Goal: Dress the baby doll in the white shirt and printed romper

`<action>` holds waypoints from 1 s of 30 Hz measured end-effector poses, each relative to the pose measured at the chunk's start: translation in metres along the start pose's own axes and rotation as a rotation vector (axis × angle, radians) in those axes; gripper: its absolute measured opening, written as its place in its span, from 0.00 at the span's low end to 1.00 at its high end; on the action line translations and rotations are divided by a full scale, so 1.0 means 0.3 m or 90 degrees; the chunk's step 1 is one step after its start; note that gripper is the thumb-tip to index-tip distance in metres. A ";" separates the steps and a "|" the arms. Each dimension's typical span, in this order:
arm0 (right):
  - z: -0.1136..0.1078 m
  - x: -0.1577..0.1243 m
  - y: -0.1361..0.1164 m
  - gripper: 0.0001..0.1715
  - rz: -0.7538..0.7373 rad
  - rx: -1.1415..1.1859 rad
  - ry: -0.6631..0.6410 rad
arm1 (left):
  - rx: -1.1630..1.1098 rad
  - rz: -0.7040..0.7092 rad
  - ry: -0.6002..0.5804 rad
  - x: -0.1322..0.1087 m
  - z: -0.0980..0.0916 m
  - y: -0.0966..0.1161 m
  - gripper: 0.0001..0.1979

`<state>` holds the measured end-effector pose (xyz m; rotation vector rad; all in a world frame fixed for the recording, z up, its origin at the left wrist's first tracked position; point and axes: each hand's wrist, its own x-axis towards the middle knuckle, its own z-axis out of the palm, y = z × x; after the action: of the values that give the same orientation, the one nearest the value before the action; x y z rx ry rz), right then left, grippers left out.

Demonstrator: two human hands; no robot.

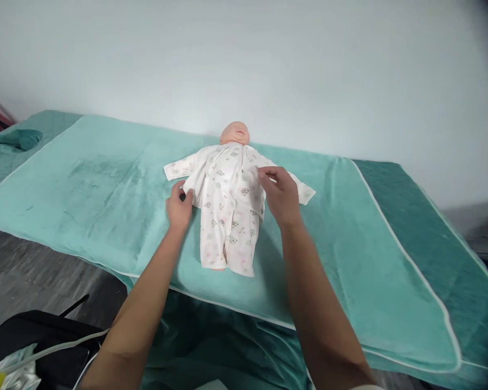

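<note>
A baby doll (235,132) lies on its back on a teal blanket (106,189), head toward the wall. It wears a white printed romper (228,211) with both sleeves spread out. My left hand (179,206) grips the romper's edge below the doll's left-side sleeve, fingers curled. My right hand (280,194) rests on the doll's other side, thumb and fingers pinching the fabric near the chest.
The blanket covers a bed with a darker teal sheet (431,227) against a white wall. A folded teal cloth (16,138) lies at the far left. A black object (44,336) with a white cable and a crumpled packet sit at the lower left.
</note>
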<state>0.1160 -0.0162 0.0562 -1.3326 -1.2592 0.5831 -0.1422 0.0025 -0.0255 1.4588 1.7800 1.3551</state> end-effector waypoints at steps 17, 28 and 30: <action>0.207 0.298 0.126 0.10 -0.040 -0.210 0.055 | -0.238 0.193 -0.125 0.059 0.051 0.208 0.15; 0.183 0.327 0.090 0.06 0.028 -0.003 0.044 | -0.084 0.582 -0.345 -0.114 0.041 0.263 0.18; 0.190 0.326 0.085 0.06 0.026 0.025 0.025 | -0.144 0.536 -0.363 -0.145 0.023 0.266 0.17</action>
<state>0.1024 0.0990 0.0526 -1.3336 -1.1847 0.6043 -0.0858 -0.0390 0.0327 2.2755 0.6360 1.2248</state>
